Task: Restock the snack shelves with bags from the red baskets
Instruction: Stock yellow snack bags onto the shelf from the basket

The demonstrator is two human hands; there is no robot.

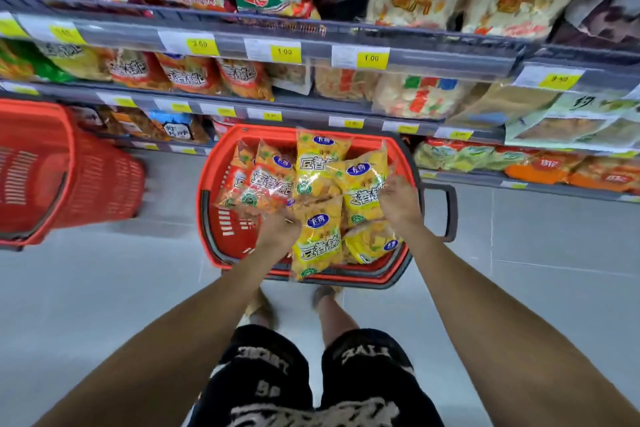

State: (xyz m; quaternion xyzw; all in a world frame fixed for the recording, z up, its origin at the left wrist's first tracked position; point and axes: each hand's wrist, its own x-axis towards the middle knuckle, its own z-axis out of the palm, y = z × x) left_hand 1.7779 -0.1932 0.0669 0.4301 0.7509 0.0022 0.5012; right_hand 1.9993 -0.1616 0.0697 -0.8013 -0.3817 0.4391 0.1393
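A red basket [221, 246] stands on the floor in front of the shelves, holding several yellow snack bags and orange snack bags [256, 180]. My left hand [277, 230] grips yellow snack bags [317, 239] near the basket's front, along with the lower edge of the orange ones. My right hand [398, 201] grips another yellow snack bag [363, 184] at the basket's right side. Both arms reach down into the basket. Snack shelves [311, 35] rise behind it, stocked with bags.
A second red basket [62, 177] stands to the left on the grey tiled floor [536, 253]. A dark handle [448, 211] sticks out from the first basket's right side. My legs and feet are right behind the basket. Price tags line the shelf edges.
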